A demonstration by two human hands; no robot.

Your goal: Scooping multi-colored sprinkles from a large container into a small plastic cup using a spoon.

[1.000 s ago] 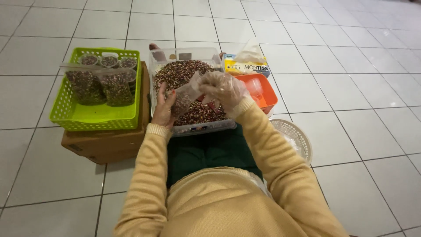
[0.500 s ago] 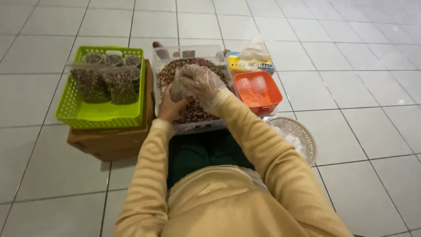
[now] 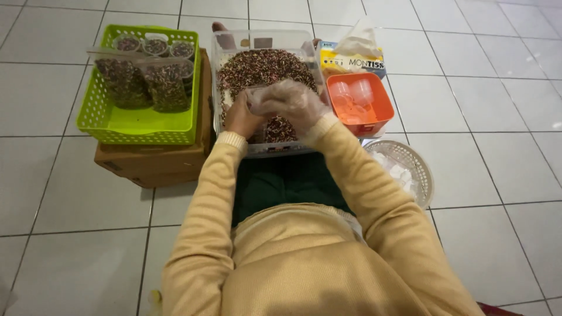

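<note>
Two hands meet over the clear tub (image 3: 222,76) of dark mixed grain, and everything between them hangs on one small clear cup (image 3: 256,98). Going left to right across the floor: a green basket (image 3: 138,126) sits on a cardboard box (image 3: 153,164), with filled bags (image 3: 145,85) and small filled cups (image 3: 155,45) crowded along its far edge. Next comes the tub, straight ahead of my knees. My left hand (image 3: 241,119) is bare and curls around the cup from the left side, near the tub's near edge; the fingers look closed on it, though the other hand hides most of them. My right hand (image 3: 291,100), in a thin plastic glove, lies just to the right and partly over the cup, fingers bunched together; whether they pinch grain I cannot tell. So the cup lies left of my right fingers, touching or nearly so, mouth up as far as I can see. Further right stand an orange bin (image 3: 377,111) of empty cups, a tissue box (image 3: 342,60) behind it, and a white basket (image 3: 418,169) nearer me.
</note>
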